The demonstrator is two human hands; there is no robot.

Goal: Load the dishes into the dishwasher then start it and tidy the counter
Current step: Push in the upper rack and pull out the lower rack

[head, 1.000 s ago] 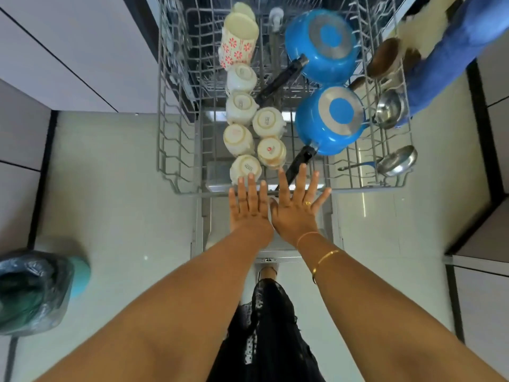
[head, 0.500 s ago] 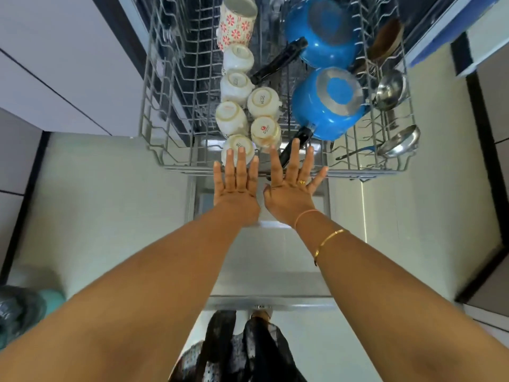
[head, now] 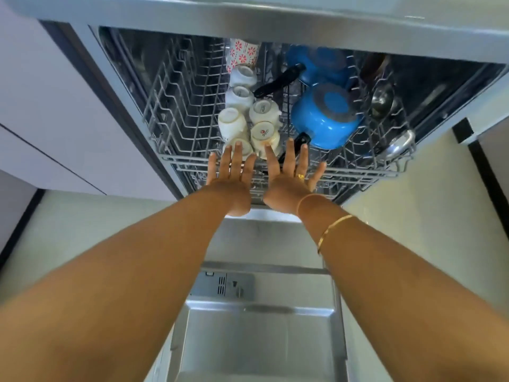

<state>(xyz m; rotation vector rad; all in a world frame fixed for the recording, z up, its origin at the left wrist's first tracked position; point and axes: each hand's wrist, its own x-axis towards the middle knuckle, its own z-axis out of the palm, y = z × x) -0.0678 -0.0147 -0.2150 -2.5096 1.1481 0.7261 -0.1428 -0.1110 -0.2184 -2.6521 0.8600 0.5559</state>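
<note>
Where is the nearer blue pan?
Head view: the nearer blue pan sits upside down in the rack, right of the white cups, beyond the right hand.

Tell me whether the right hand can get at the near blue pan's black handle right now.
Probably yes. The right hand lies open against the rack's front rail, and the handle end shows just past its fingertips, with nothing covering it.

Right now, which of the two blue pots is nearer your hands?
The front blue pot, base up, its black handle ending by the right hand; the other blue pot sits deeper in the rack.
</note>
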